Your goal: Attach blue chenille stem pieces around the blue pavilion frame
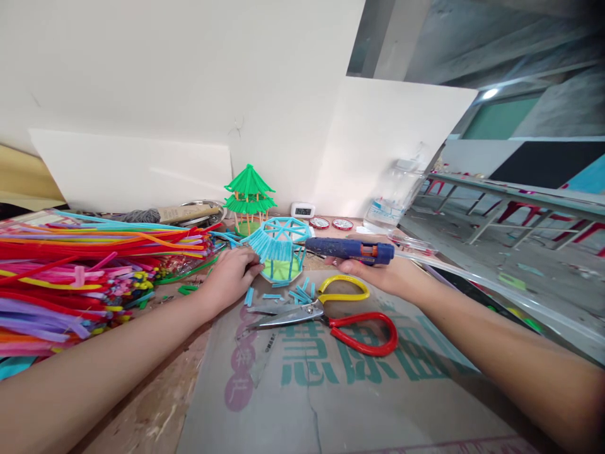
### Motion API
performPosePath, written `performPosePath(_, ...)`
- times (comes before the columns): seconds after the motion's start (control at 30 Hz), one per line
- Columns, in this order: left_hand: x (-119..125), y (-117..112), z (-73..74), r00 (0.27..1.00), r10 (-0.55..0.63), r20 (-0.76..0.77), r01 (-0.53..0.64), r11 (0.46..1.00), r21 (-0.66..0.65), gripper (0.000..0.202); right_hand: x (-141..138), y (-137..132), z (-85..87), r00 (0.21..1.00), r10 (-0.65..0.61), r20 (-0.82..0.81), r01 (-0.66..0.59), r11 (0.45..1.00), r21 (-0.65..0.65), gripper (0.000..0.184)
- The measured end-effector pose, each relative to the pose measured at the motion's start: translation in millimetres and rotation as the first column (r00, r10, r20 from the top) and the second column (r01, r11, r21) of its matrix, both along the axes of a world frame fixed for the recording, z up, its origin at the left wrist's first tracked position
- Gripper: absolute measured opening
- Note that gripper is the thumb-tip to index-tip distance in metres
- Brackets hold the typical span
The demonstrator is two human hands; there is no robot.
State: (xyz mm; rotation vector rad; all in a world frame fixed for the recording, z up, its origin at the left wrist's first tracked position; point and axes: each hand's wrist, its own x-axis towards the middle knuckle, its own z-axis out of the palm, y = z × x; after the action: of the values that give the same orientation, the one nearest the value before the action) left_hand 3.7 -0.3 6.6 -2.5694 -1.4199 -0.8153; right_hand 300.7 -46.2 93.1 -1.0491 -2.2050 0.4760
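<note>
A small pavilion model of blue pipe cleaners (270,247) with a light green base stands just ahead of me. My left hand (235,272) grips its left side, fingers bent against the blue roof. In my right hand (362,268) is a dark blue hot glue gun (345,248), its nozzle pointing left at the model's right side. Scissors (309,310) with one yellow and one red handle lie half open nearer to me. Short cut blue pipe-cleaner pieces (300,294) are scattered between the scissors and the model.
Bundles of coloured pipe cleaners (94,271) are heaped at left. Behind the model stand a green-roofed pavilion (249,195), a small digital clock (302,209) and two round red-rimmed tins (331,223). A clear plastic bottle (394,195) is back right. Printed plastic sheet (368,403) covers the table.
</note>
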Motion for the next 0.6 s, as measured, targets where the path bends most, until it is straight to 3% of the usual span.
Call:
performPosePath(0.33, -0.5, 0.4, -0.8, 1.0, -0.003, -0.001, 0.003, 1.0, -0.007, 0.024, 2.6, 1.5, -2.4, 1.0, -0.022, 0.015, 0.021, 0.999, 0.039, 0.037)
performPosePath(0.6, 0.7, -0.7, 0.7, 1.0, 0.004, 0.005, -0.004, 1.0, -0.012, 0.023, -3.1, -2.5, 0.1, 1.0, -0.019, -0.005, 0.019, 0.999, -0.031, 0.035)
